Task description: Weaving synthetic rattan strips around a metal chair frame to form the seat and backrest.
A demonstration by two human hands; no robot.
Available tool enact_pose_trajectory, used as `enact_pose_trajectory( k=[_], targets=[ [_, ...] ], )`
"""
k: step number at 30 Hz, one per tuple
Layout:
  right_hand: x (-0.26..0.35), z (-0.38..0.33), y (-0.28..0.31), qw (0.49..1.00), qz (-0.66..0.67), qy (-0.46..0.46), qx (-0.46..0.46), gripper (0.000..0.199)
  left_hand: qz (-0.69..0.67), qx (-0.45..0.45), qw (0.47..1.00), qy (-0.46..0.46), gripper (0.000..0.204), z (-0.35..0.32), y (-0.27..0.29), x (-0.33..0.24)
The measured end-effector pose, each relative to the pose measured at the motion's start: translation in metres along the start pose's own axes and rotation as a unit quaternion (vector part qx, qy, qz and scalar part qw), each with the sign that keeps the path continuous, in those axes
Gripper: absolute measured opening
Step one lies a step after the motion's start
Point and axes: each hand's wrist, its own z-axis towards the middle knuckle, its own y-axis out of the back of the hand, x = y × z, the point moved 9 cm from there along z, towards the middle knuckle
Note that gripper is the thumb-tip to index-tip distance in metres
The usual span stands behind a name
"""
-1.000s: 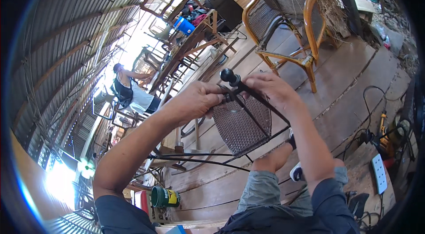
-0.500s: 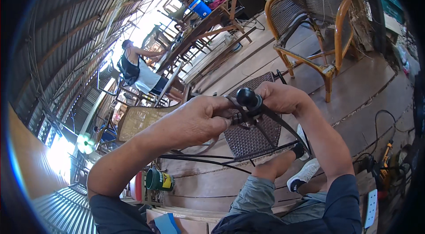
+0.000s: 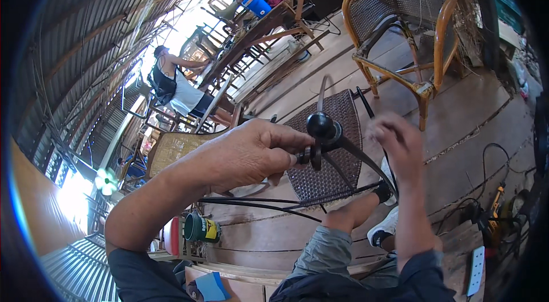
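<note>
In front of me is a dark piece of furniture with thin black curved legs or rods, a round black knob (image 3: 320,126) and a brown woven panel (image 3: 337,108). My left hand (image 3: 251,153) is closed on the dark wrapped rod just left of the knob, thumb and fingers pinching it. A narrow strip (image 3: 323,93) sticks up beyond the knob, its tip blurred. My right hand (image 3: 397,144) is raised to the right of the knob, apart from it. Its fingers are bent and smeared by motion, and whether they hold anything is unclear.
A rattan armchair (image 3: 440,56) stands at the far right. Near the right edge lie a yellow power tool (image 3: 496,210), cables and a white power strip (image 3: 476,270). A dark green bucket (image 3: 197,227) is at lower left. Another person (image 3: 180,87) works at a long table at far left.
My right hand has let go near the knob and moved right and slightly down. The narrow strip now points up beyond the knob. My left hand keeps its grip.
</note>
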Motion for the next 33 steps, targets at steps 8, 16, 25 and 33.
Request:
enact_pose_trajectory(
  k=[8, 16, 25, 33],
  targets=[
    [0.029, -0.080, -0.016, 0.970, -0.069, 0.062, -0.224, 0.018, 0.047, -0.027, 0.999, 0.003, 0.036, 0.009, 0.001, 0.001],
    [-0.021, 0.049, -0.080, 0.955, 0.087, -0.016, 0.283, 0.024, 0.054, -0.030, 0.998, 0.003, 0.028, 0.012, -0.009, -0.011],
    [-0.045, 0.011, -0.116, 0.832, 0.279, -0.238, 0.416, 0.022, 0.111, -0.039, 0.993, 0.006, 0.026, 0.009, -0.003, -0.001],
    [-0.081, -0.008, -0.136, 0.757, 0.218, -0.112, 0.605, 0.030, 0.139, -0.085, 0.986, 0.019, 0.034, 0.008, -0.005, -0.007]
  ],
)
